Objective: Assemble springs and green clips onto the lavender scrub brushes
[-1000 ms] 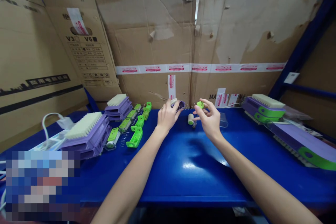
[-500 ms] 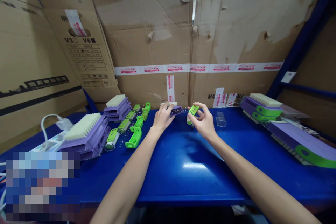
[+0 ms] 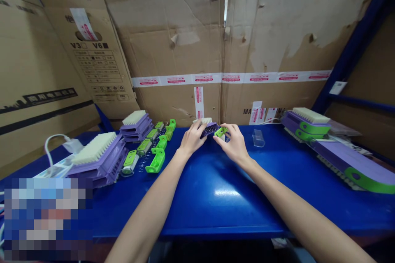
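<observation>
In the head view, my left hand point(image 3: 191, 139) is closed around a purple brush body point(image 3: 208, 130) with pale bristles on its far side. A metal coil spring point(image 3: 212, 129) shows at the open end of that body. My right hand point(image 3: 233, 143) pinches a bright green plastic end piece point(image 3: 220, 132) right beside the spring. Whether the green piece touches the purple body I cannot tell. Part of a pale piece under the green one is hidden by my fingers. To the right of my right hand sits a small clear plastic box point(image 3: 258, 138).
Stacked purple brush bodies point(image 3: 95, 156), a row of green-and-clear boxes point(image 3: 144, 147), loose springs point(image 3: 142, 165) and green end pieces point(image 3: 156, 161) lie left. At right are brushes with green ends point(image 3: 348, 160). Cardboard point(image 3: 166, 53) walls the back of the blue table point(image 3: 197, 205).
My right hand has moved slightly left and down, bringing the green piece up to the purple body. The spring, stretched across the gap before, now sits within the body's end.
</observation>
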Tool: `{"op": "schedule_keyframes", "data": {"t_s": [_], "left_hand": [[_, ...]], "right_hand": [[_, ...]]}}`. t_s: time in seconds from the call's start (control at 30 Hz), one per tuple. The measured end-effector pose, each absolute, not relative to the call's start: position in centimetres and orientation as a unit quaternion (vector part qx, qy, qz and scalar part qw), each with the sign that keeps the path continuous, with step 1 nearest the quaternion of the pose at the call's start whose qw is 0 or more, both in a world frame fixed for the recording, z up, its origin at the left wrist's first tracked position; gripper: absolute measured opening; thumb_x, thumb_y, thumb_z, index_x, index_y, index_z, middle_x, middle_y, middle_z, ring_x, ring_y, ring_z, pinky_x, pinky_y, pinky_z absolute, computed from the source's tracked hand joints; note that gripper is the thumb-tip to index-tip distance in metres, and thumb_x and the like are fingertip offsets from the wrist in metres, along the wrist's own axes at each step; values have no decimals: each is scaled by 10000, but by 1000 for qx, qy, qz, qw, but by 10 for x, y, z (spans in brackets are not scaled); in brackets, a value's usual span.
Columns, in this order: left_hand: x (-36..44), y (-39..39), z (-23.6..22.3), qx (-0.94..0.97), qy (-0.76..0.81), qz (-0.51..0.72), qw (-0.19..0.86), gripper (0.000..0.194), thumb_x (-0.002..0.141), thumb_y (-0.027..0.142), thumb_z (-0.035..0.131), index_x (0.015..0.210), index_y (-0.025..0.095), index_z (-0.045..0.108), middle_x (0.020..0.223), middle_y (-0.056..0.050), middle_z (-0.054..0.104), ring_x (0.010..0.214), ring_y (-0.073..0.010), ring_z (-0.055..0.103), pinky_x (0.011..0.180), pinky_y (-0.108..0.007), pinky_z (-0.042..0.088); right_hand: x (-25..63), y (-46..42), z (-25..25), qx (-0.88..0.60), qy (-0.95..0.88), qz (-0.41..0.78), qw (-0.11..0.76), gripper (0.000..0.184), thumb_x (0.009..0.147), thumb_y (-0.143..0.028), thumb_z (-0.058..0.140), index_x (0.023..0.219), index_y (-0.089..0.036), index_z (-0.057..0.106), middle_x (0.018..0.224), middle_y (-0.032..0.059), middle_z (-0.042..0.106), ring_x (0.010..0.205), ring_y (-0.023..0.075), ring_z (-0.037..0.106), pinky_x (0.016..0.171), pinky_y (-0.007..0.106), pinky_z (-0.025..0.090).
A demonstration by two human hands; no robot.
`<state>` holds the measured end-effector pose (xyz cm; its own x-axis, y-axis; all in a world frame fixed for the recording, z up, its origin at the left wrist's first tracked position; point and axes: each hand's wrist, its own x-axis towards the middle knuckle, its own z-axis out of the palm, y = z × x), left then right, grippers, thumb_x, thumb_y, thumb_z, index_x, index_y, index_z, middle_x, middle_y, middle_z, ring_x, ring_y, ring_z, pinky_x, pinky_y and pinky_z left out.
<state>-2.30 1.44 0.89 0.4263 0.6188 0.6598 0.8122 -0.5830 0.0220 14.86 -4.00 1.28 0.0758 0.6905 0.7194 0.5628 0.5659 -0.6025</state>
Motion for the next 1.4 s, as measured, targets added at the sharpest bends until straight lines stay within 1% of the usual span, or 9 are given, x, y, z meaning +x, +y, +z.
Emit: {"op": "schedule_keyframes", "data": {"t_s": [0.1,0.2,0.33,0.57,0.7,0.93,1.07,1.27,1.4], "left_hand": [[-19,13,9,-842,-416,-308,151,460,773,222,605,1223,211,512,1378,-110,447,1218,-247,481,924,-358,490],[-14,9,10,-848,-410,-298,153,454,774,229,602,1219,210,517,1385,-113,442,1217,-249,485,904,-353,502],[-9,4,12,-849,-408,-301,151,432,783,236,586,1209,200,526,1386,-121,444,1213,-243,491,911,-352,498],[-8,4,9,-840,-408,-324,153,411,794,247,569,1200,196,527,1384,-125,449,1226,-231,483,917,-341,493],[-5,3,9,-832,-418,-330,158,392,808,261,551,1192,189,531,1389,-132,442,1208,-235,503,883,-332,510],[-1,-1,12,-832,-427,-319,152,395,797,184,526,1191,195,538,1386,-129,446,1193,-240,516,842,-327,531],[0,-2,13,-838,-419,-317,150,430,784,166,529,1213,202,529,1390,-124,442,1198,-242,510,869,-334,520],[0,-1,13,-832,-422,-325,156,388,803,207,537,1191,196,539,1380,-126,455,1188,-238,521,855,-327,527],[0,0,12,-830,-421,-332,157,378,803,236,552,1178,193,538,1380,-128,454,1186,-240,522,848,-329,529]], "right_hand": [[146,-39,10,-477,-692,1,541,347,747,-357,647,1050,-195,594,1064,105,590,990,241,570,881,413,472],[144,-38,7,-500,-699,-52,509,349,776,-364,624,1081,-198,604,1126,116,602,1052,275,526,894,457,438],[144,-33,1,-502,-689,-87,516,353,802,-354,593,1111,-184,607,1134,137,581,1040,283,502,879,452,436],[140,-31,-1,-503,-663,-93,547,326,809,-365,585,1090,-203,615,1079,123,547,1006,269,492,866,435,443],[137,-35,3,-516,-641,-99,559,344,806,-372,593,1084,-172,621,1055,130,559,985,256,499,857,406,442],[135,-40,5,-525,-655,-142,523,339,798,-384,591,1071,-187,626,1054,127,570,988,265,508,865,428,400],[134,-39,3,-527,-657,-138,522,316,807,-366,575,1067,-193,627,1070,132,568,996,268,504,857,429,405],[136,-38,2,-523,-639,-152,543,313,816,-374,566,1071,-205,629,1101,128,568,1003,272,504,862,438,404],[139,-34,1,-524,-636,-136,551,339,822,-403,554,1085,-198,620,1099,134,579,1010,271,512,867,441,410]]}}
